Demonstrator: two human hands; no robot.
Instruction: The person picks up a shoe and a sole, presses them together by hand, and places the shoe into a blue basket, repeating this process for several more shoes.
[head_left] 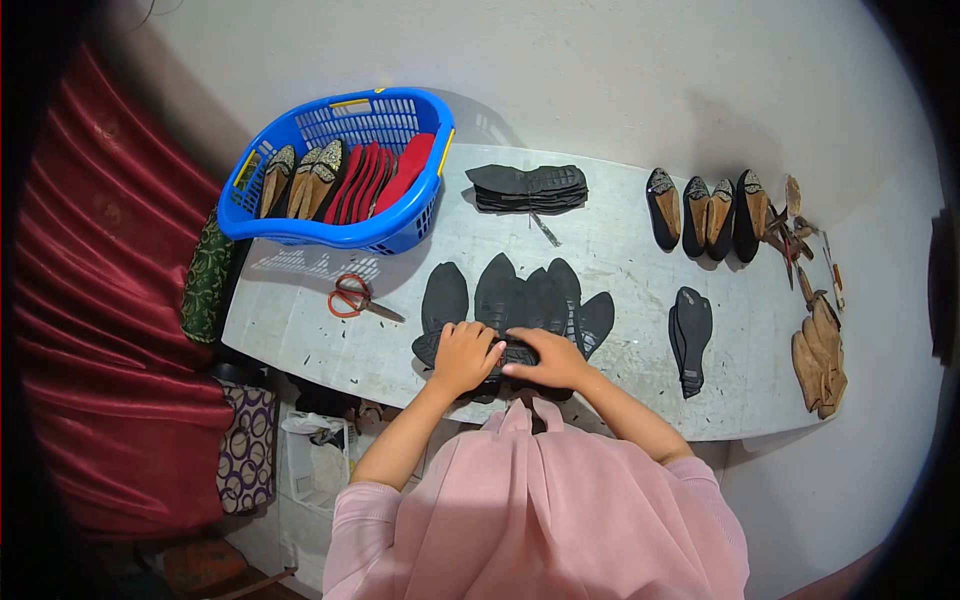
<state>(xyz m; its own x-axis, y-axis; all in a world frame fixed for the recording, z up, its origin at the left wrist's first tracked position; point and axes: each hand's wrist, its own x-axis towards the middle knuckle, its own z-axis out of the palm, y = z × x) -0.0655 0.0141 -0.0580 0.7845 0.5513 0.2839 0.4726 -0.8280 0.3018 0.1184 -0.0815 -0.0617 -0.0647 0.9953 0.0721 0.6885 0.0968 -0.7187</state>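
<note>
My left hand (pixel 465 358) and my right hand (pixel 548 358) are close together at the table's near edge. Both are closed around a dark shoe sole (pixel 517 354) lying crosswise, its treaded face partly showing between them. Beneath and beyond my fingers, several black shoe soles (pixel 497 285) fan out with their tips pointing away from me. One sole (pixel 445 295) lies at the left of the fan, and a smaller-looking one (pixel 598 317) leans out at its right. My hands cover the near ends of these soles.
A blue basket (pixel 350 236) holds shoes and red insoles. Orange-handled scissors (pixel 350 296) lie left. A tied bundle of soles (pixel 528 190) sits at the back; a pair of soles (pixel 690 335), several flats (pixel 708 225), tools (pixel 795 245) and gloves (pixel 819 360) are right.
</note>
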